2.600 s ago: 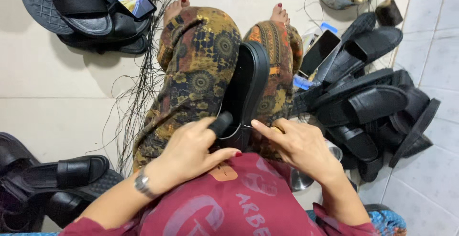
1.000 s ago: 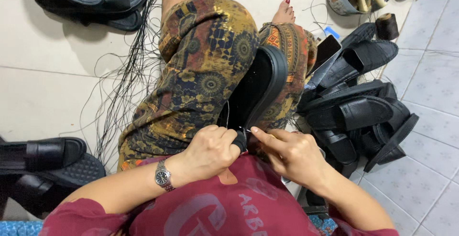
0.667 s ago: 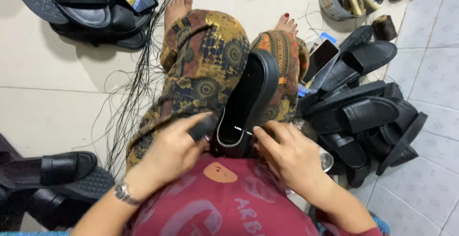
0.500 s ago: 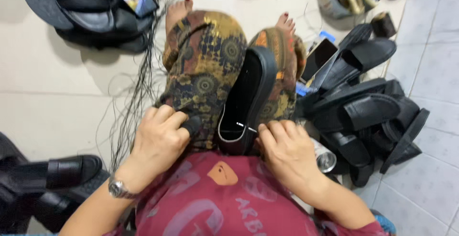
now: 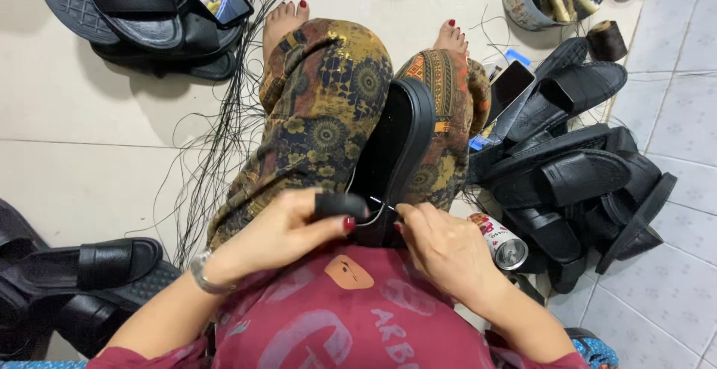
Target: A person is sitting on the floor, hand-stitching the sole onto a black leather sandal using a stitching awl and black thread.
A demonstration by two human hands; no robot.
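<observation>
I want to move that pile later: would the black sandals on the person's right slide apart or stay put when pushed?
The black sandals lie loosely heaped at angles, so they would probably shift and tumble apart. Their thick soles look stiff and fairly light. The smooth tile floor likely lets them slide easily.

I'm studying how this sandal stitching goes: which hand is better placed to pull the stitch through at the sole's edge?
Probably the right hand: its fingertips pinch right at the near edge of the black sandal, where a thin strand shows. The left hand, with a black cap on one finger, only steadies the sole.

Sandal (image 5: 394,156) upright between the knees, sandal pile (image 5: 575,175) right, can (image 5: 499,240) beside.
</observation>
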